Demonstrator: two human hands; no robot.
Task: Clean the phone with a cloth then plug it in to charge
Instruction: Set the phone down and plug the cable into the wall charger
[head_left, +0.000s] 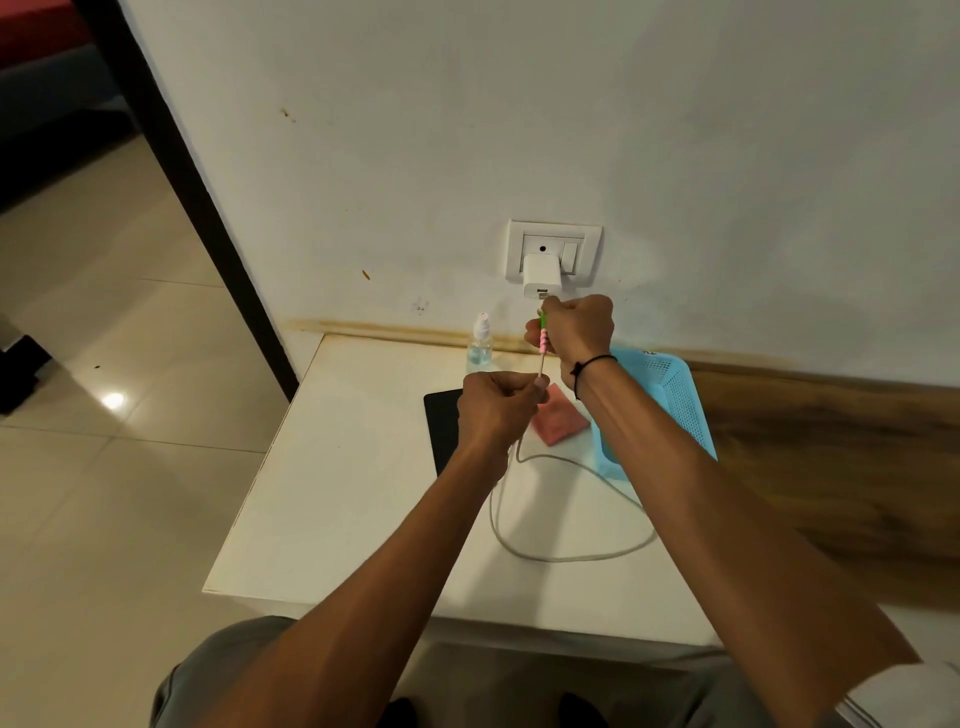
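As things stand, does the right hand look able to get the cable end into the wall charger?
Probably yes. The right hand grips the cable just under the charger, whose port faces down with nothing between. The left hand holds the cable lower down, leaving slack on the table.

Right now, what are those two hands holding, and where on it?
Both hold the charging cable. The right hand grips its plug end just below the wall charger; the left hand pinches the cord lower down.
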